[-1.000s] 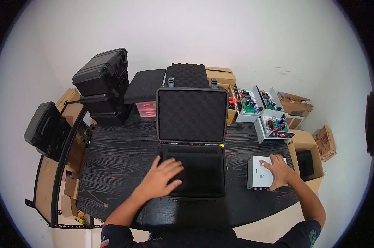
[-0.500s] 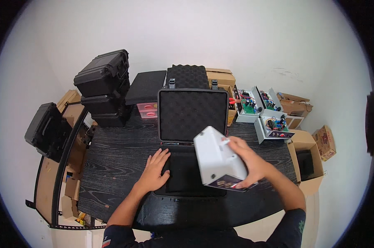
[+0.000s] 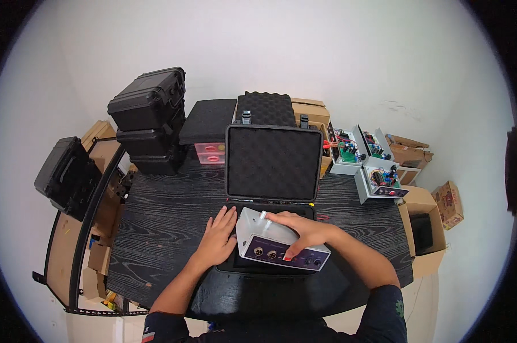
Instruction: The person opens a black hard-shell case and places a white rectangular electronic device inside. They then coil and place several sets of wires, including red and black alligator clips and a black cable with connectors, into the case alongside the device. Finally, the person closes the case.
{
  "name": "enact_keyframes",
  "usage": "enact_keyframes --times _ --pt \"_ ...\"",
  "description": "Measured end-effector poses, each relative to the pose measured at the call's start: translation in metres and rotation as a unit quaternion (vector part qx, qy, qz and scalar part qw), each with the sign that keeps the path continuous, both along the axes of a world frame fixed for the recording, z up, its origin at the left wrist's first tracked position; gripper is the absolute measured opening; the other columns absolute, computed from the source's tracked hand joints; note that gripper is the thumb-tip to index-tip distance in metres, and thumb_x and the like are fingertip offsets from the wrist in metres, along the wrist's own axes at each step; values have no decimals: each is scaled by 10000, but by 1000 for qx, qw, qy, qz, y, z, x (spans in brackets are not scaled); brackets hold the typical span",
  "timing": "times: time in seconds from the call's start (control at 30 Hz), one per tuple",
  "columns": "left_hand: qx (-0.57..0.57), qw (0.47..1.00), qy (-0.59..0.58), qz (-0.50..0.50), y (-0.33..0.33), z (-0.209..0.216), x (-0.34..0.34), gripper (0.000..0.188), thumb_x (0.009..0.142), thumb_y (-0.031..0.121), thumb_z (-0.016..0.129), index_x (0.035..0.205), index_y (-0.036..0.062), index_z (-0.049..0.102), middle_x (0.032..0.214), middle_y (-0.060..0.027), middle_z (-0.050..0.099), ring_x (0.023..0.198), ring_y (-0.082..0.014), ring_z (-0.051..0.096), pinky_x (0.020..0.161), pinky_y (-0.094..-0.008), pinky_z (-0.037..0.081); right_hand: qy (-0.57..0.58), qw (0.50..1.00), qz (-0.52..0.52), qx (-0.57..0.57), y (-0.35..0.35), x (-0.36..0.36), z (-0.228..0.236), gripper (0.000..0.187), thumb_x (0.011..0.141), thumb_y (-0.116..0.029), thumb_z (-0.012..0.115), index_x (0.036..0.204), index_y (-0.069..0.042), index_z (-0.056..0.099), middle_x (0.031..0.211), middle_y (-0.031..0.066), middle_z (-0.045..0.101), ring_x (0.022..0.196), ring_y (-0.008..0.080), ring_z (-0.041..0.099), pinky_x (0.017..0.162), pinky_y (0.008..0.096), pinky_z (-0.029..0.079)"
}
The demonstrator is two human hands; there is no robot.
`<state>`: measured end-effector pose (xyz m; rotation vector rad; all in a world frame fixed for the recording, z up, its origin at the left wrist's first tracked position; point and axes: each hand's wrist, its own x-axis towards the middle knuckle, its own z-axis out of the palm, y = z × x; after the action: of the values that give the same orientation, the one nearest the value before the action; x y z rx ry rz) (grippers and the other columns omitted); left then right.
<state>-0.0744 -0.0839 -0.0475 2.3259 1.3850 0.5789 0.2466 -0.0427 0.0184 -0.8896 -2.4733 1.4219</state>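
Note:
A white metal control box (image 3: 253,224) with a dark front panel of round sockets and a red switch sits tilted over the base of an open black hard case (image 3: 274,163). My right hand (image 3: 304,231) grips it from above, thumb on the front panel near the switch and fingers across the top. Flat at the left rim of the case rests my left hand (image 3: 217,235), fingers stretched out, close to the box's left end. The raised lid is lined with egg-crate foam. Most of the case's base is hidden under the box and my hands.
Black hard cases (image 3: 150,120) are stacked at the back left, beside a pink drawer unit (image 3: 210,153) under black foam. Opened white boxes with circuit boards (image 3: 378,180) stand at the back right. An open carton (image 3: 436,263) is by the right table edge, a rack (image 3: 81,257) at the left.
My right hand has brought the white control box left and down over the case, turning its front panel toward me. My left hand stays at the case's left rim.

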Motion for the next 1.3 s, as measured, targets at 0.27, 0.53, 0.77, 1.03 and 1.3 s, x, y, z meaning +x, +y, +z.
enact_keyframes --times 0.27,0.53,0.77,1.03,1.3 --pt "7 1000 -18 -11 2 -5 -2 734 961 155 556 1636 -41 347 1752 -197 280 1642 -417 185 1277 -639 226 -153 986 -26 63 -6 -21 14 1285 680 -491 966 1704 -106 292 1557 285 432 1461 466 386 1212 500 351" --pt "36 996 -65 -52 6 -13 -8 709 948 97 561 1607 -89 381 1722 -255 317 1628 -458 203 1311 -504 219 -208 960 -55 178 -21 -32 1 1274 597 -660 891 1675 -202 392 1486 360 459 1351 520 473 1118 580 402" --pt "11 998 -52 -33 2 -4 -4 721 953 131 573 1620 -59 374 1723 -234 328 1630 -456 198 1298 -587 196 -188 932 -74 301 -39 -34 -22 1225 589 -649 892 1647 -221 448 1491 366 457 1351 521 473 1082 656 389" --pt "37 994 43 -93 -5 32 7 831 907 407 724 1615 70 447 1704 -192 378 1603 -387 306 1256 -745 102 -203 911 -76 351 -50 -38 -32 1187 594 -649 890 1624 -216 489 1501 355 452 1368 516 466 1088 649 378" --pt "27 969 139 -200 4 39 32 1124 685 596 865 1603 82 469 1630 -198 465 1519 -376 439 1204 -820 155 -22 925 -79 370 -84 -7 -35 591 848 -405 838 1332 -108 675 1352 165 624 1262 353 610 1026 480 494"
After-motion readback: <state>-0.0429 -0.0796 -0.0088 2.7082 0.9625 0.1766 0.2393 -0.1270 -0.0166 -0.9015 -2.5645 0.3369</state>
